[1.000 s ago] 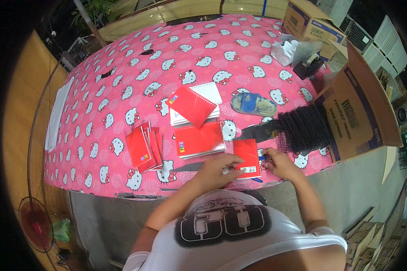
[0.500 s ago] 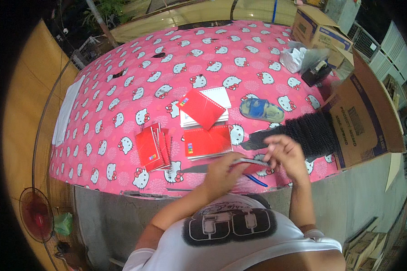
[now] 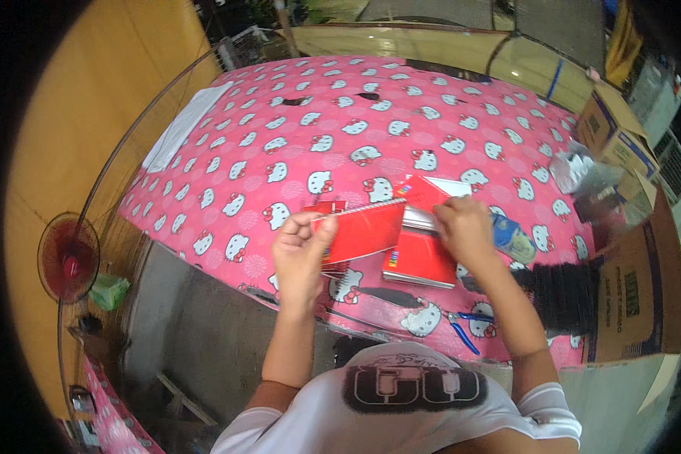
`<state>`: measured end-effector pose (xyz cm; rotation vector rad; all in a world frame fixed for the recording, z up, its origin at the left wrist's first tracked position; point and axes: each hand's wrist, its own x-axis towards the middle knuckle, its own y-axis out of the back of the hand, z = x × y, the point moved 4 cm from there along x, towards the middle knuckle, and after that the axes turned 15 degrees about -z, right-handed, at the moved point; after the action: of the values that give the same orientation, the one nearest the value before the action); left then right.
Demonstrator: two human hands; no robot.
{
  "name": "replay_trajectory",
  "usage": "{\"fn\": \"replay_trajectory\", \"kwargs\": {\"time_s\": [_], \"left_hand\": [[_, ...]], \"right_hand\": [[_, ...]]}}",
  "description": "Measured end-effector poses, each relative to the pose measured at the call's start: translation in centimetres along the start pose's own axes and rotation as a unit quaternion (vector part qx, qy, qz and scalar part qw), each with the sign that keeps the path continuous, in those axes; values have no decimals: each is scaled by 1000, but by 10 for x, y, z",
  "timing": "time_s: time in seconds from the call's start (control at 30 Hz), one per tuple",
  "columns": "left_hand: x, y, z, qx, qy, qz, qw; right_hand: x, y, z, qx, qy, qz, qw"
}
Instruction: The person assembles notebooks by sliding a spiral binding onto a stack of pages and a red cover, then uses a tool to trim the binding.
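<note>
A: Surroundings?
B: Blue-handled pliers [image 3: 465,330] near the table's edge. Bluish sandal [image 3: 516,240] just beside the right hand [image 3: 465,231]. Black spiral coils [image 3: 561,299] against an open cardboard box [image 3: 637,303]. A small red pile [image 3: 325,206], mostly screened by the lifted notebook [image 3: 365,231].
A: Surface, room?
B: Pink cat-print tablecloth [image 3: 401,144], torn in spots; yellow sheeting [image 3: 117,113] at left, grey floor [image 3: 181,310] below.
A: The notebook?
B: Red cover, spiral along its upper edge, tilted, above the table left of two notebook stacks [image 3: 420,259]. Left hand [image 3: 299,253] pinches its left end, thumb on the cover. Right fingers bent at the rear stack; cannot tell whether they grip.
</note>
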<state>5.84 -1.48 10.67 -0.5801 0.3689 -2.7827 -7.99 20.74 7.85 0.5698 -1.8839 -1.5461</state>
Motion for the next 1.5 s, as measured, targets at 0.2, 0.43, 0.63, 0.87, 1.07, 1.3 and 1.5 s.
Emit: {"fn": "replay_trajectory", "kwargs": {"time_s": [0.2, 0.43, 0.63, 0.87, 1.07, 1.3, 1.5], "left_hand": [[-1, -31, -3, 36, 13, -66, 997], [-3, -47, -9, 90, -40, -73, 992], [0, -59, -21, 92, -35, -46, 994], [-16, -68, -7, 345, -227, -67, 908], [-23, -71, 6, 407, -301, -72, 859], [-25, -64, 5, 415, -294, -67, 858], [-24, -65, 4, 433, -304, -107, 842]], "right_hand": [[-26, 32, 30, -30, 55, 73, 995], [-188, -56, 15, 161, -127, -63, 977], [-223, -78, -3, 150, -248, -134, 948], [-143, 34, -44, 332, -68, 54, 939], [-88, 64, -86, 377, 21, 61, 924], [-86, 54, -91, 379, 49, 74, 921], [-85, 13, -75, 784, -4, -125, 608]]}}
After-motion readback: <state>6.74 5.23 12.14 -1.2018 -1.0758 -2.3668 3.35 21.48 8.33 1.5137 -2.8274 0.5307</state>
